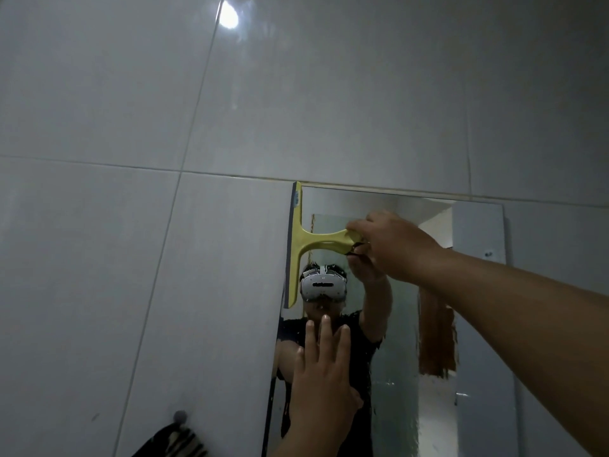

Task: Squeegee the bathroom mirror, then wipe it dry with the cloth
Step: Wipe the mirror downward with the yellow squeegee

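Squeegee (301,245), yellow plastic, at centre frame, blade standing vertical along the left edge of the mirror (395,341), its top at the mirror's upper left corner. Handle runs out to the right into the right hand (392,245), whose fingers are curled round the handle end; the thumb's position cannot be told. Left hand (321,367), lower centre, is raised toward the glass with fingers straight and slightly spread, holding nothing; whether it touches the mirror is unclear.

Mirror surface looks streaked and wet in its lower part. Dark striped cloth (174,440) hangs from a hook (180,416) on the tiled wall (131,258) at bottom left, untouched.

Judgement: squeegee looks light and stiff, with a soft rubber edge. A wet handle may slip, so a full grip nearer the neck would probably steady the blade better than a hold at the very end. The blade needs even pressure along its whole length. Glass is rigid but fragile; moderate force should suffice. Cloth is soft and limp; it could be bunched in the palm.
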